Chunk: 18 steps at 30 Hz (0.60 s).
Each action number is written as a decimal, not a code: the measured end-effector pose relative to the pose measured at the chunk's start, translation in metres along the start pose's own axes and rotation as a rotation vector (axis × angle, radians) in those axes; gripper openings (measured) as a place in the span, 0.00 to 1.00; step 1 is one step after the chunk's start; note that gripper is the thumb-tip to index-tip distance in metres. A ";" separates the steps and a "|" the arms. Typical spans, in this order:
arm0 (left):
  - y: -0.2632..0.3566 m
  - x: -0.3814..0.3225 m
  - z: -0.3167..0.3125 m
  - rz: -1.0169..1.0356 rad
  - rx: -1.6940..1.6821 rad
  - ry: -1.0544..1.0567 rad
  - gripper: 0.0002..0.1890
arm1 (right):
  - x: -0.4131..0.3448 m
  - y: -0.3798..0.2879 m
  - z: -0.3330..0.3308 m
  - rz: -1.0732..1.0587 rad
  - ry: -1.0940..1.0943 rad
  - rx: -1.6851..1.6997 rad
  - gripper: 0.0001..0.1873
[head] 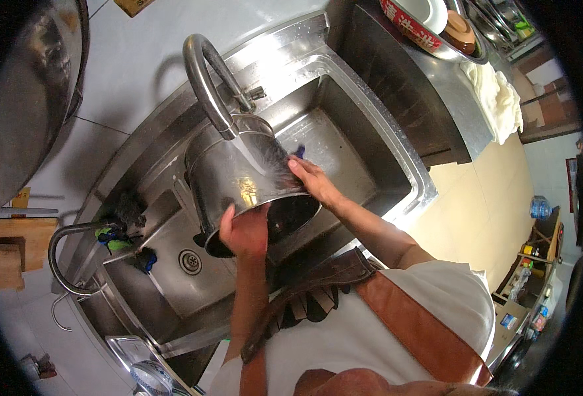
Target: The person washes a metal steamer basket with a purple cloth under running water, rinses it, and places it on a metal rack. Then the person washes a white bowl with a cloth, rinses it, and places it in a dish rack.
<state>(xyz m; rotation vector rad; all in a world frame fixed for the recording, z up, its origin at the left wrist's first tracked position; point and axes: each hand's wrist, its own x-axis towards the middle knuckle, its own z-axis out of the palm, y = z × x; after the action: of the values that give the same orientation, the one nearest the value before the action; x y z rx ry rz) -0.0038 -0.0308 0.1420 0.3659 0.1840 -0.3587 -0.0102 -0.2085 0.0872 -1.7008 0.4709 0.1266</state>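
Observation:
A large stainless steel pot (222, 166) lies tilted on its side over the divider of a double sink, its mouth towards me. My left hand (246, 231) grips the lower rim, thumb outside and fingers partly inside the mouth. On the pot's right side, near the rim, my right hand (314, 182) holds the wall; some of its fingers are hidden. From a curved steel faucet (200, 74), a stream of water (251, 154) strikes the pot's outer wall and sprays out. A small dark purple thing (299, 151) shows just beyond my right hand.
The right basin (338, 148) and the left basin, with a drain (190, 261), surround the pot. A second faucet (54, 252) stands left, near a dark scouring pad (129, 210). White cloth (494, 96) hangs on the steel counter at right. A big wok-like vessel (24, 99) looms upper left.

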 end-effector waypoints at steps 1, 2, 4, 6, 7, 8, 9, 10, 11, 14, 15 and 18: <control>-0.004 0.008 0.009 -0.015 0.026 0.019 0.26 | -0.009 -0.010 -0.003 -0.172 0.062 -0.168 0.30; -0.008 0.017 0.017 -0.035 0.024 -0.010 0.26 | -0.016 -0.018 -0.005 -0.319 0.040 -0.201 0.31; -0.010 0.026 0.029 -0.147 -0.010 0.062 0.25 | -0.025 -0.025 -0.014 -0.686 -0.073 -0.433 0.36; -0.003 0.025 0.038 -0.166 -0.027 0.006 0.25 | -0.031 -0.021 -0.023 -0.630 -0.074 -0.465 0.35; 0.001 0.022 0.042 -0.183 -0.029 0.021 0.25 | -0.034 -0.017 -0.026 -0.549 -0.016 -0.432 0.35; 0.008 0.020 0.045 -0.122 -0.068 0.009 0.24 | -0.034 -0.014 -0.029 -0.409 0.010 -0.465 0.29; 0.012 0.016 0.049 -0.147 -0.062 0.037 0.22 | -0.037 -0.012 -0.031 -0.355 0.065 -0.436 0.23; 0.017 0.014 0.053 -0.153 -0.059 0.035 0.21 | -0.039 -0.012 -0.033 -0.417 0.122 -0.443 0.21; 0.022 0.010 0.057 -0.189 -0.087 -0.019 0.19 | -0.043 -0.014 -0.035 -0.321 0.134 -0.502 0.19; 0.038 0.013 0.073 -0.141 -0.077 0.079 0.17 | -0.053 -0.032 -0.045 -0.514 0.222 -0.548 0.17; 0.041 0.014 0.078 -0.084 -0.048 0.151 0.17 | -0.056 -0.039 -0.050 -0.492 0.219 -0.583 0.15; 0.045 0.013 0.086 -0.220 -0.017 0.173 0.10 | -0.056 -0.053 -0.067 -0.501 0.211 -0.685 0.09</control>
<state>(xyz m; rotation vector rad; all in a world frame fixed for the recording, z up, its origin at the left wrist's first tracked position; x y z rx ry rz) 0.0345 -0.0283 0.2325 0.3611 0.3984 -0.5422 -0.0531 -0.2540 0.1677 -2.4700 0.1379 -0.2927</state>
